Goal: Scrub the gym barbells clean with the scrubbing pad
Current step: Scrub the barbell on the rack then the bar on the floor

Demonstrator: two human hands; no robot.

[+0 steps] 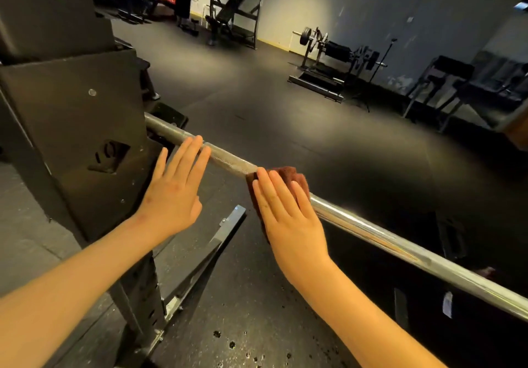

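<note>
Head view. We see the scrubbing pad (288, 175) draped over the barbell (371, 233) where the knurling ends. The right hand (288, 219) presses it flat with straight fingers, likely to spread pressure. The left hand (174, 190), fingers also straight, rests on the barbell's knurled part, seemingly steadying it.

Glossy chrome barbell (371, 233) with knurled stretch, rough maroon scrubbing pad (288, 176), perhaps fibrous, matt black rack (80, 127).
</note>
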